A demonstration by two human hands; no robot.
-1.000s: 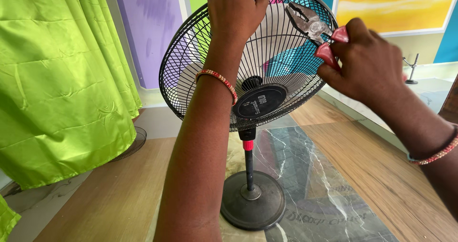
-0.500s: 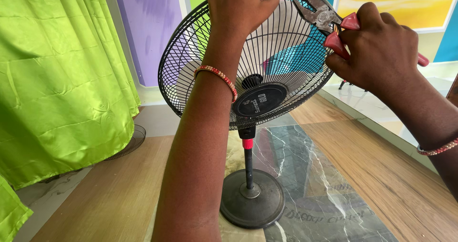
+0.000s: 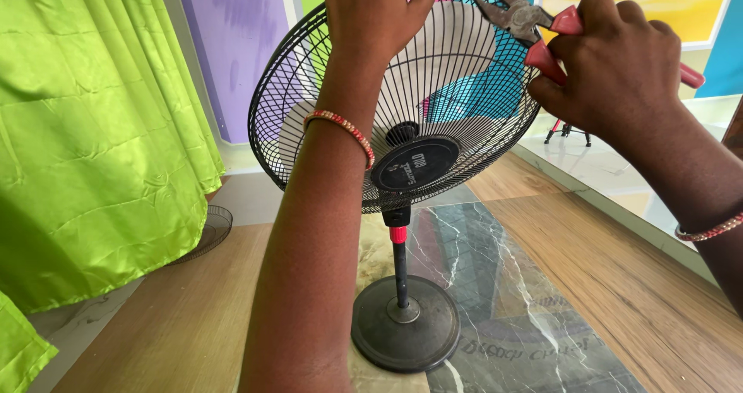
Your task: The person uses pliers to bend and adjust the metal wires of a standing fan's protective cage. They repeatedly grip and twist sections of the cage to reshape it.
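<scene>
A black pedestal fan (image 3: 418, 164) stands on a round black base (image 3: 405, 323), its wire guard tilted back toward me. My left hand (image 3: 371, 13) grips the top rim of the guard, a beaded bracelet on its wrist. My right hand (image 3: 619, 68) holds red-handled pliers (image 3: 534, 25). The pliers' dark jaws reach to the guard's upper right rim, close to my left hand's fingertips.
A bright green satin curtain (image 3: 93, 130) hangs at the left. A second wire fan guard (image 3: 205, 230) lies on the floor by its hem. A marble-patterned slab (image 3: 511, 300) lies under the fan on wooden flooring. A small tripod (image 3: 565, 130) stands beyond.
My right hand has carried the pliers up and rightward along the guard's rim. My left hand keeps its grip on the top of the guard.
</scene>
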